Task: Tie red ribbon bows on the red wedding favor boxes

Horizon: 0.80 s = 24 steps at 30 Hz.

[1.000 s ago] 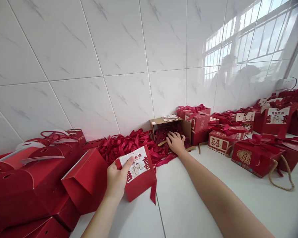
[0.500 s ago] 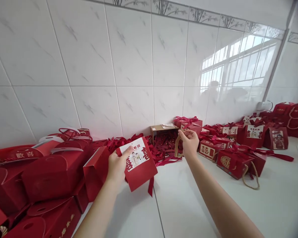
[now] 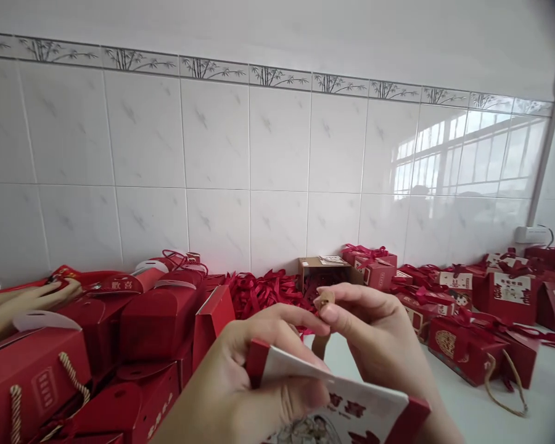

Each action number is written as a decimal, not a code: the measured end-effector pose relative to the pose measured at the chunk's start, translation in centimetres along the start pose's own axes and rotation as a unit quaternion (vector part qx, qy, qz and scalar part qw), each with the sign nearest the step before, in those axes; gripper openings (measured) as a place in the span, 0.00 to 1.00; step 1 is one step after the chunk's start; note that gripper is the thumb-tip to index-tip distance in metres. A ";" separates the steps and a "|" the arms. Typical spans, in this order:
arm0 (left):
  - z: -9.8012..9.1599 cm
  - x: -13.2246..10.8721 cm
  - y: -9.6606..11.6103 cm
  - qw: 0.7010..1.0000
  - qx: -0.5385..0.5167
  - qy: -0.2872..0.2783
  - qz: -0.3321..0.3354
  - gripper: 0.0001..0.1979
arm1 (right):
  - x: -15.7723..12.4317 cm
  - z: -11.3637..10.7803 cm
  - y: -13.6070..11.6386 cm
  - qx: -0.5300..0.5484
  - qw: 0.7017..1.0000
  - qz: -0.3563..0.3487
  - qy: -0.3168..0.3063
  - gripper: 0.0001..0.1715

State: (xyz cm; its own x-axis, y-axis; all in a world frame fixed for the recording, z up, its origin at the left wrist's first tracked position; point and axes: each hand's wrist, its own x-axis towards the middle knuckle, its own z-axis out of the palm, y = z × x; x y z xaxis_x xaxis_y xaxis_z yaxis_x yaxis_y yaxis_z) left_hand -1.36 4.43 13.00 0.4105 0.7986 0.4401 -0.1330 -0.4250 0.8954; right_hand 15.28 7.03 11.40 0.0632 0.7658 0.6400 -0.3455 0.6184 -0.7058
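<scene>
Close in front of me, my left hand (image 3: 254, 370) is closed on a red gift box (image 3: 374, 404) with a white printed label, its thumb lying across the label. The box is tilted and its lower part is cut off by the picture's bottom edge. Just above it, my right hand (image 3: 379, 339) pinches a narrow brown strip (image 3: 321, 346), ribbon-like, between thumb and fingers. The left index finger reaches up to the pinched end, and the strip hangs down behind the box. What the fingertips cover there is too small to make out.
Red gift boxes (image 3: 157, 320) are piled at the left, where another person's hands (image 3: 41, 302) reach in. Red ribbons (image 3: 268, 293) and a brown carton (image 3: 305, 265) lie along the tiled wall. A ribbon-tied box (image 3: 462, 345) with rope handles stands at the right.
My hands have come together, and the gift box is now closer and lower in view. The brown strip has moved in beside it. Another person's hands now show at the left. The view has tilted up.
</scene>
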 end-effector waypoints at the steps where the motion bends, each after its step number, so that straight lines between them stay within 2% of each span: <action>1: 0.0 0.1 0.0 1.000 -0.005 -0.002 0.003 0.04 | -0.1 -0.1 -0.1 0.006 1.000 -0.008 -0.011 0.08; 9: -0.7 0.6 -0.2 0.998 -0.020 -0.010 0.051 0.04 | -0.5 -0.8 -1.0 -0.031 0.995 -0.042 -0.086 0.08; 15: -0.9 0.8 -0.2 0.995 -0.074 -0.049 0.035 0.03 | -0.5 -1.1 -1.1 -0.045 0.990 -0.033 -0.128 0.05; 19: -1.0 0.8 -0.1 0.996 -0.075 -0.041 0.025 0.02 | -0.7 -0.7 -1.5 -0.111 0.984 -0.080 -0.114 0.08; 24: -1.1 0.7 0.4 0.995 -0.092 -0.050 -0.003 0.01 | -0.8 -0.5 -1.4 -0.111 0.982 -0.111 -0.101 0.10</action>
State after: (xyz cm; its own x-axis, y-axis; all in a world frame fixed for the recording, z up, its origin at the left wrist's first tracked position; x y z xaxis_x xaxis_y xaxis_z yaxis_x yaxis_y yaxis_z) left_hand -2.12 5.29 13.71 0.4974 0.7510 0.4342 -0.2889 -0.3285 0.8992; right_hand 16.19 5.67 11.72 -0.0802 0.5708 0.8172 -0.1305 0.8067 -0.5763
